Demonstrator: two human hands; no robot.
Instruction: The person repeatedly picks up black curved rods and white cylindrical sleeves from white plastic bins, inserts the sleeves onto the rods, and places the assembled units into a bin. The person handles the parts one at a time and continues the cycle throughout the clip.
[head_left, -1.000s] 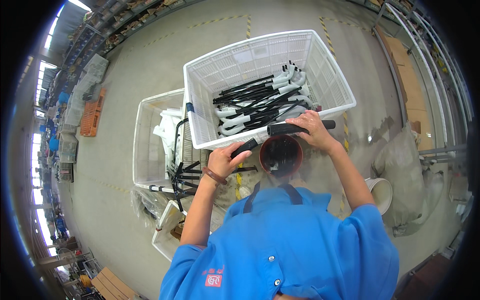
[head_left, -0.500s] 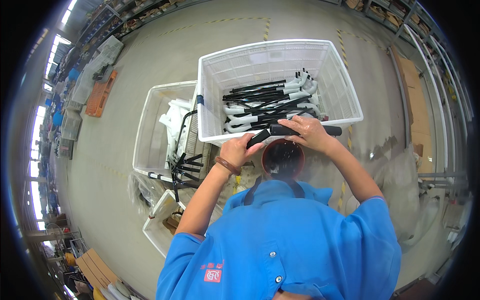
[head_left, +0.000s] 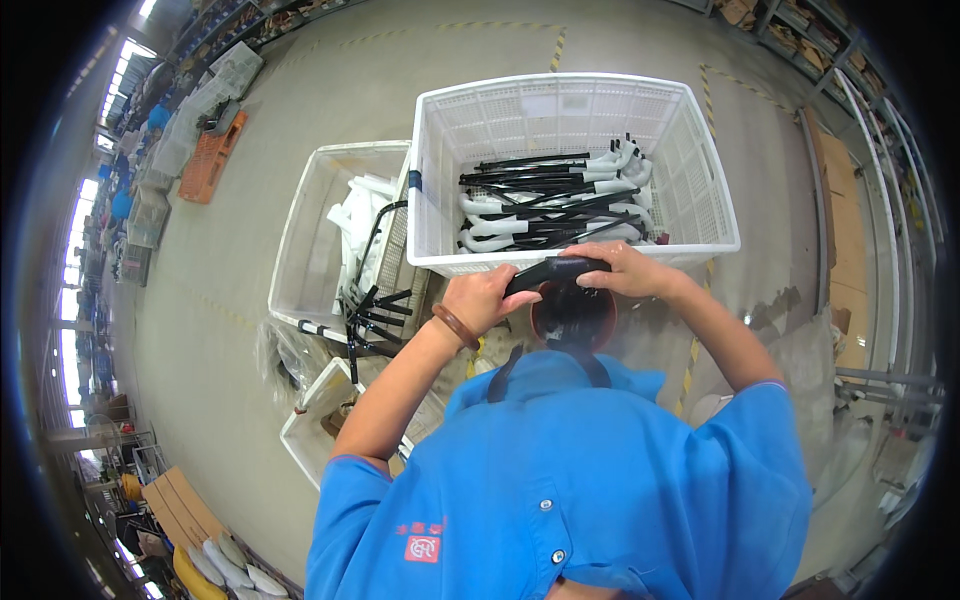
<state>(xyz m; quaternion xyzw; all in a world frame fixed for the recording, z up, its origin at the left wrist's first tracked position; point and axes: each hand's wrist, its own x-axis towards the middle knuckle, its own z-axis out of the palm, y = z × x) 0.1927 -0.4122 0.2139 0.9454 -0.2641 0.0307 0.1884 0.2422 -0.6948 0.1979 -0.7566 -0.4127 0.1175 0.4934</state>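
Both hands grip one black bar-shaped part (head_left: 556,269) held level in front of my chest. My left hand (head_left: 487,297), with a brown band at the wrist, closes on its left end. My right hand (head_left: 618,270) covers its right end. Right below the part stands a round dark red pot (head_left: 573,314). Just beyond my hands is a large white lattice crate (head_left: 574,122) holding several black and white tube parts (head_left: 553,205).
A second white crate (head_left: 330,235) at the left holds white bags and black rods (head_left: 374,313). A small white bin (head_left: 315,420) sits lower left. Orange crates (head_left: 210,155) and stacked bins line the far left. Yellow floor lines and shelving run along the right.
The view has shifted so the crates sit more central. My right hand has slid in along the black part, whose right end no longer sticks out past it.
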